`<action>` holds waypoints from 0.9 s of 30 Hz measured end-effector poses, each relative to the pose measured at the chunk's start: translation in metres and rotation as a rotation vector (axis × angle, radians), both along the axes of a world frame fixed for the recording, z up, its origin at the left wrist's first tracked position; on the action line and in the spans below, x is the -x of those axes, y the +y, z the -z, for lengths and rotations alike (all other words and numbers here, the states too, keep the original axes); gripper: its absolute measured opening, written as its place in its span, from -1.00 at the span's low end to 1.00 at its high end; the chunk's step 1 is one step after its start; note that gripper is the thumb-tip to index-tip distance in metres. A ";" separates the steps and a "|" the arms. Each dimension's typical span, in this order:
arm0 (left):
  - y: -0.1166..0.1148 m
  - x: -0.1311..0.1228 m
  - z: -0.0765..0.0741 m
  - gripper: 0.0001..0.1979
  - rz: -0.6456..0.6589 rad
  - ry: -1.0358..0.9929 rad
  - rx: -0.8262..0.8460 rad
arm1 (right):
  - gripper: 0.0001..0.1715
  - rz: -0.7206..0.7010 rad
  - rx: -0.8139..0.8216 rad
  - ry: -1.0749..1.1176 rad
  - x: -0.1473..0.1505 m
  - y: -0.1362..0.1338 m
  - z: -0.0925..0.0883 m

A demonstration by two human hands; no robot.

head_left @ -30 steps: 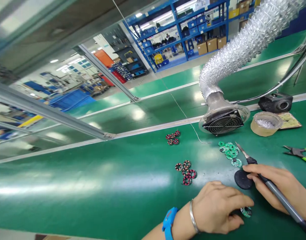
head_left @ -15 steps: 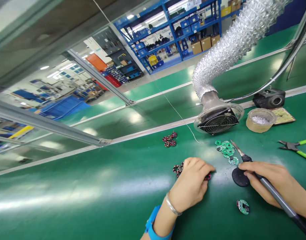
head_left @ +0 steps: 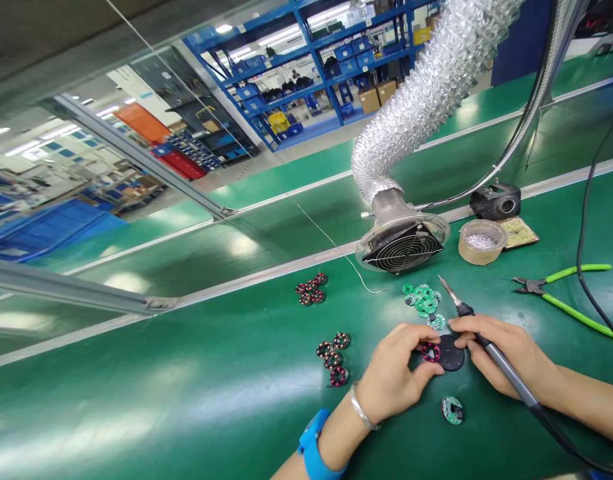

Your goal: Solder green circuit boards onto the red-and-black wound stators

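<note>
My left hand (head_left: 397, 373) pinches a small red-and-black wound coil ring (head_left: 429, 352) at the edge of a round black disc (head_left: 452, 355) on the green belt. My right hand (head_left: 506, 353) grips a soldering iron (head_left: 491, 353) like a pen, tip pointing up and away beside a pile of green circuit rings (head_left: 422, 300). A single green circuit ring (head_left: 452, 410) lies near me, below the disc. Three more coil rings (head_left: 332, 358) sit left of my left hand, and another cluster of coil rings (head_left: 311, 289) lies farther back.
A fume extractor fan (head_left: 401, 245) on a silver flexible duct (head_left: 426, 87) faces the work spot. A tape roll holding solder bits (head_left: 481, 241), a black stand (head_left: 495, 200), green-handled cutters (head_left: 561, 293) and a thin solder wire (head_left: 336, 243) lie at the back and right.
My left hand picked a coil ring from the left cluster and carried it right to the black disc. The camera view shifted, and the green ring lies where it was set down.
</note>
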State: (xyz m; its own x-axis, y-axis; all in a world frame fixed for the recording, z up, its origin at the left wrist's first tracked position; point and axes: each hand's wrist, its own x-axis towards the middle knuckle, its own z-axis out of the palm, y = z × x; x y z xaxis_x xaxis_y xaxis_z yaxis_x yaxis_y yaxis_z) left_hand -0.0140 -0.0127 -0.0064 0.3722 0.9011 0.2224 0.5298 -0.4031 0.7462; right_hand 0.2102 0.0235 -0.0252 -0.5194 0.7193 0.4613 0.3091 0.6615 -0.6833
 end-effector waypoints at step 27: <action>0.004 0.011 0.001 -0.91 -0.004 -0.031 -0.020 | -0.74 -0.093 -0.172 0.033 0.013 -0.016 -0.003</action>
